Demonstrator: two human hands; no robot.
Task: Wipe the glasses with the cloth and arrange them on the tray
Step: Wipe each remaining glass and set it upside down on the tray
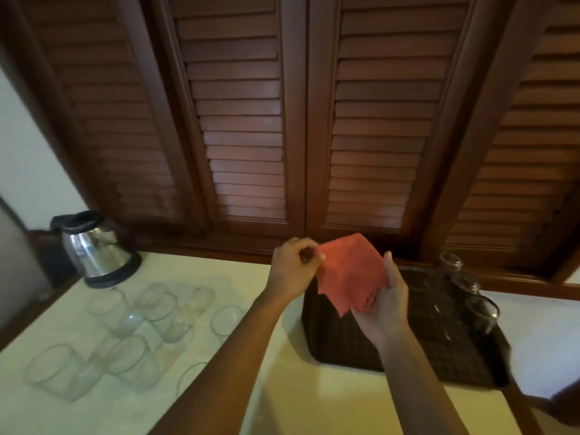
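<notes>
Head view | both hands grip cloth above tray | glasses left | kettle behind

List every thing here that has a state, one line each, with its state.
Cloth: held up over the tray, partly folded.
Left hand: pinches a cloth corner.
Right hand: grips the cloth's other side.
Tray: on the counter, holding some glasses at its right edge.
Glasses on the counter: empty, standing left of the tray.
Kettle: lid closed.
</notes>
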